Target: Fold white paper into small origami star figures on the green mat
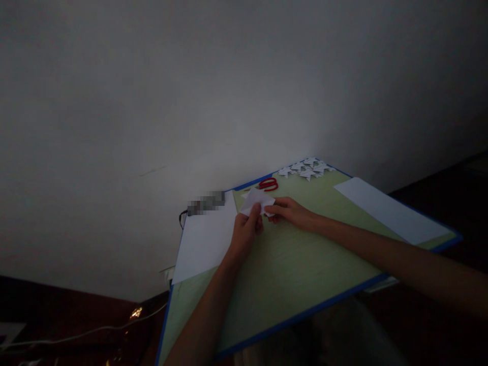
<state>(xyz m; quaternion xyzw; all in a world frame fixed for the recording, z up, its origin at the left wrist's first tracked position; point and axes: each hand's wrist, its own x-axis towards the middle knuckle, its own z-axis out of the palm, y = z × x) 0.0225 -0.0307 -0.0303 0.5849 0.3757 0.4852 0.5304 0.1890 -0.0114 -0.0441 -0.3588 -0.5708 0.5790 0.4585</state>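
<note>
A small white piece of paper point(256, 199) lies near the far edge of a pale green board with a blue rim point(290, 284). My left hand point(246, 231) pinches its near left corner with closed fingers. My right hand point(292, 211) comes in from the right and holds the paper's right side, fingers pressed together on it. The paper looks partly folded, with creased flaps. Red-handled scissors point(269, 184) lie just beyond the paper, apart from both hands.
A large white sheet point(206, 239) lies on the board's left part. A long white strip point(389, 209) lies on its right part. Several small folded white paper shapes point(307, 169) cluster at the far corner. A white wall rises behind. A cable point(87, 333) runs at the lower left.
</note>
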